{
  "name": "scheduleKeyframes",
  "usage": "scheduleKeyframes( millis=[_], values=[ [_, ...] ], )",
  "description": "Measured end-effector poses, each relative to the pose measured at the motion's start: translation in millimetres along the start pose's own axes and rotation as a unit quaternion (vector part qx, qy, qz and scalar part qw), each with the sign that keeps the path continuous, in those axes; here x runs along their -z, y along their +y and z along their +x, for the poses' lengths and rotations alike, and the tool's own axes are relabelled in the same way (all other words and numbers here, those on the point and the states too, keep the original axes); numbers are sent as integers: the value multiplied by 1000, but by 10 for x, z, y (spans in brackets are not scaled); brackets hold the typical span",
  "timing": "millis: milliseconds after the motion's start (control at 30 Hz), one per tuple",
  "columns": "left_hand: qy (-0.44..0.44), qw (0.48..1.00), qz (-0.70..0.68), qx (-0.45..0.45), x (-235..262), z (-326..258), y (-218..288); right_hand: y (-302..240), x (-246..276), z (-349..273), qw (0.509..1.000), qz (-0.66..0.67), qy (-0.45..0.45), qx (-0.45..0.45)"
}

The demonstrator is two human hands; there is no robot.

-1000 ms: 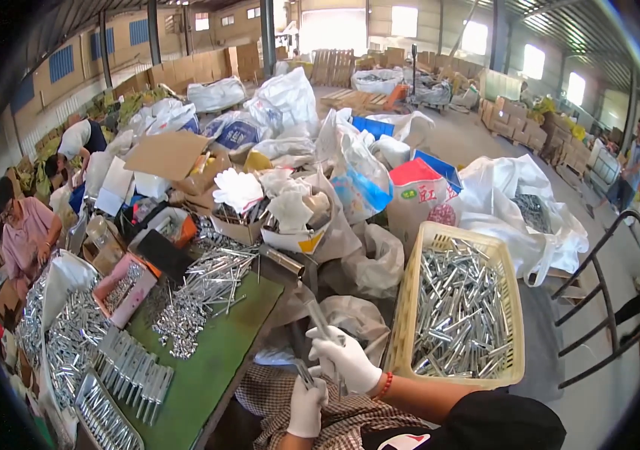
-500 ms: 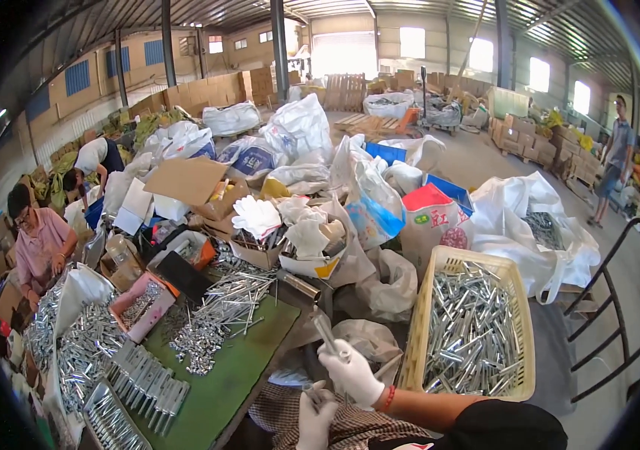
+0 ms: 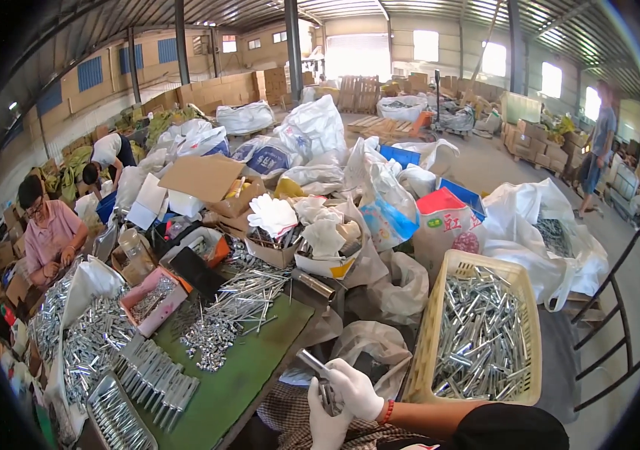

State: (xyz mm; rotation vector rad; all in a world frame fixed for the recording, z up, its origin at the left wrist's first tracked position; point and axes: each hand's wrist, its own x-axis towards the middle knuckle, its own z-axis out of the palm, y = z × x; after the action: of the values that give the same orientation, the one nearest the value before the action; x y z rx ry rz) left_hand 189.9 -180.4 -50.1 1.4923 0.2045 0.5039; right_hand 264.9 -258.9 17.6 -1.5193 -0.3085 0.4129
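Both my hands wear white gloves and sit close together over my checked lap. My right hand (image 3: 359, 391) is closed round a shiny metal tube (image 3: 311, 361), which points up and to the left. My left hand (image 3: 327, 427) lies just below, cupped round several metal pieces (image 3: 330, 397); the right hand partly hides them. Left of my hands is a green tabletop (image 3: 252, 367) with small metal nuts (image 3: 207, 341), long thin rods (image 3: 249, 294) and a row of metal anchor bolts (image 3: 156, 382). To the right, a cream plastic crate (image 3: 533, 337) holds many metal tubes (image 3: 481, 330).
A metal tray (image 3: 121, 420) of bolts and a pink box (image 3: 147, 301) stand on the table. White sacks (image 3: 401, 281) and cartons (image 3: 267, 251) crowd beyond it. A black metal rail (image 3: 614, 330) is at right. Two co-workers (image 3: 50, 232) bend at left; another person (image 3: 599, 150) stands far right.
My right hand has come down with the tube and now overlaps my left hand. The view has shifted slightly. The person at far right has turned and moved.
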Motion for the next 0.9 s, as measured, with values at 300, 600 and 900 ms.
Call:
scheduleKeyframes(
  millis=[300, 600, 900],
  values=[
    [-15, 1000, 2, 8, 45, 37, -174, 105, -51, 3, 995, -31, 58, 78],
    [8, 997, 77, 13, 115, -36, -195, 164, -103, 108, 992, -17, 85, 89],
    [15, 831, -471, 295, 137, 10, 89, 20, 140, -134, 950, -285, -45, 122]
  ],
)
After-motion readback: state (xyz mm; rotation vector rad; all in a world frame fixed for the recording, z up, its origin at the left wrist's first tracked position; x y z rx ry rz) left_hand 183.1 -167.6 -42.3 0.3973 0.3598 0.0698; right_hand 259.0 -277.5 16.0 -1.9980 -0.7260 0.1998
